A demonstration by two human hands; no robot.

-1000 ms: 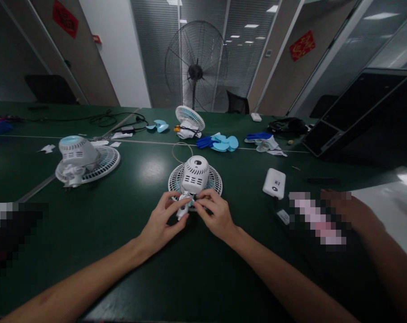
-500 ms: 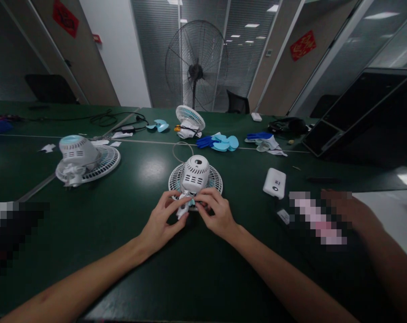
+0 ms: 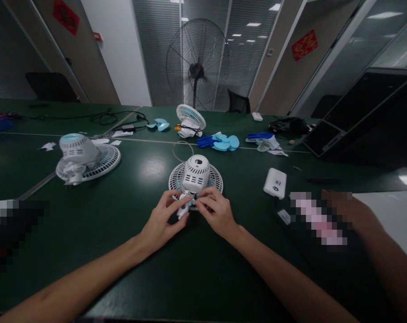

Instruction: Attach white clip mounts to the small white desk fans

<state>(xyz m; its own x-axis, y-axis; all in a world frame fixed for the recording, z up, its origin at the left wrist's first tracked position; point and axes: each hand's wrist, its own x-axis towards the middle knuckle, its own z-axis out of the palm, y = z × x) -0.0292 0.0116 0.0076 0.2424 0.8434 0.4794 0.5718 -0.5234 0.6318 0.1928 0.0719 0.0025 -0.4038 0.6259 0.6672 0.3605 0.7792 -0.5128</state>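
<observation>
In front of me a small white fan (image 3: 196, 172) lies face down on its round grille, its slotted motor housing pointing up. A thin cord loops behind it. My left hand (image 3: 168, 213) is closed around the fan's white clip (image 3: 184, 207) at the near edge, thumb below and fingers above. My right hand (image 3: 218, 211) pinches close beside it, fingertips at a small light-blue part where the clip meets the housing. Whatever lies between the right fingertips is too small and covered to make out.
A second white fan (image 3: 80, 154) lies to the left. Farther back are another fan (image 3: 190, 121), light-blue blades (image 3: 225, 142), blue gloves (image 3: 259, 135) and cables (image 3: 119, 117). On the right sit a white power bank (image 3: 275, 183), a black case (image 3: 365, 112) and another person's hand (image 3: 351, 211).
My right fingertips have shifted slightly at the clip joint. The left hand and the fan hold their place.
</observation>
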